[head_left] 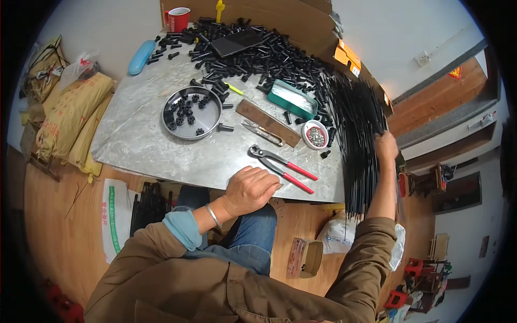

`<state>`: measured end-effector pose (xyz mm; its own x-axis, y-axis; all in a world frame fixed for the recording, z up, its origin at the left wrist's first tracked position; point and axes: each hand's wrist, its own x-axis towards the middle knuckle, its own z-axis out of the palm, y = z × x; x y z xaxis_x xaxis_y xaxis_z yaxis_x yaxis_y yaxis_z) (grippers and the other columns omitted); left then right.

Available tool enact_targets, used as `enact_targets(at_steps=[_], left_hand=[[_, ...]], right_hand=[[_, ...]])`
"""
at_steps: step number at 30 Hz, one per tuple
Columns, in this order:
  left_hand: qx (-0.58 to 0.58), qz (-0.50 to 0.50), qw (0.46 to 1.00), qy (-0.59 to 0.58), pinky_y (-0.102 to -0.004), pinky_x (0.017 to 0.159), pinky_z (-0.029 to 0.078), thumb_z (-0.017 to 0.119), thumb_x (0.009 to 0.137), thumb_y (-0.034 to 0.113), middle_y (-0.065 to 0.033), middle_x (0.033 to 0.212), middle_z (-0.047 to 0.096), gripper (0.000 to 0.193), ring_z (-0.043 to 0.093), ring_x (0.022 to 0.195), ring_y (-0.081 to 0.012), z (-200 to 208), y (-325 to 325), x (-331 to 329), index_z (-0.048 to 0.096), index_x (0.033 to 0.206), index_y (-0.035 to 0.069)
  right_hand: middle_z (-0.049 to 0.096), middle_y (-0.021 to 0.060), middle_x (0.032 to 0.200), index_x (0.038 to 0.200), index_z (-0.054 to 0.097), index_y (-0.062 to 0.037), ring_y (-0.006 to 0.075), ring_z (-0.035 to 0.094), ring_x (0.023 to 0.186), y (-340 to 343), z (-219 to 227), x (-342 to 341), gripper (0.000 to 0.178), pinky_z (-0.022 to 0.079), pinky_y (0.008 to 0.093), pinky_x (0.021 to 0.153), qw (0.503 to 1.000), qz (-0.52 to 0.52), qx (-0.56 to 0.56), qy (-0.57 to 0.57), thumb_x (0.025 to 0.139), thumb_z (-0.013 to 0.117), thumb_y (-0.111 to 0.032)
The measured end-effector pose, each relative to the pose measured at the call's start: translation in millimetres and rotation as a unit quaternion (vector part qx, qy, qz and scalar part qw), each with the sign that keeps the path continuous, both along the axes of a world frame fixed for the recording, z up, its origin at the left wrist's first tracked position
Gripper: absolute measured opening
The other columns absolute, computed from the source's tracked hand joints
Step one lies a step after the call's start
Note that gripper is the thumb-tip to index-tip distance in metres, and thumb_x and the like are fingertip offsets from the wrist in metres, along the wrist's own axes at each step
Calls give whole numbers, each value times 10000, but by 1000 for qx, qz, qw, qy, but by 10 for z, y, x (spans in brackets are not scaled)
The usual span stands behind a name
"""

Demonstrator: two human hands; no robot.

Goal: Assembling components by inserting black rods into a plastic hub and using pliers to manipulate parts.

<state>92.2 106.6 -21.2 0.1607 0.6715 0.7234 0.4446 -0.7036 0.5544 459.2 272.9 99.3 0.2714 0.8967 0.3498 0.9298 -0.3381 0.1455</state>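
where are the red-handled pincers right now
In the head view, the red-handled pincers lie slightly right of centre near the front edge of the table, between the left hand and the white bowl.

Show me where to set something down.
Free on the table: left of the round metal tray, below the blue case; between tray and left hand. Crowded: back, with black bolt-like parts; right, with black rods.

a workshop; pincers (pixel 285 175), thin black rods (pixel 356 142), heaped parts (pixel 291 59)
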Motion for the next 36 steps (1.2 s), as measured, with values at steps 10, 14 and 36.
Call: enact_targets(at_steps=[10, 14, 36], left_hand=[[-133, -71, 982, -118, -311, 558, 458, 642, 822, 135, -94, 687, 625, 127, 597, 602, -205, 220, -15, 100, 638, 815, 7], [-367, -319, 838, -246, -208, 574, 438, 540, 939, 224, -7, 718, 580, 244, 538, 653, -63, 785, -26, 286, 634, 970, 1], [-62, -248, 925, -282, -233, 505, 443, 524, 945, 357, -5, 611, 519, 354, 525, 525, -96, 2797, -136, -440, 587, 879, 15]], right_hand=[[568, 64, 661, 741, 565, -18, 168, 508, 488, -418, 911, 161, 287, 388, 315, 453, 963, 82, 23, 257, 872, 601, -271], [485, -25, 612, 775, 545, -57, 46, 394, 437, -938, 1251, -568, 196, 301, 226, 368, 883, 176, 43, 434, 872, 607, -215], [535, 26, 624, 897, 546, -6, 95, 499, 579, -1716, 357, -3227, 227, 413, 245, 549, 525, 545, 98, 646, 982, 455, -196]])
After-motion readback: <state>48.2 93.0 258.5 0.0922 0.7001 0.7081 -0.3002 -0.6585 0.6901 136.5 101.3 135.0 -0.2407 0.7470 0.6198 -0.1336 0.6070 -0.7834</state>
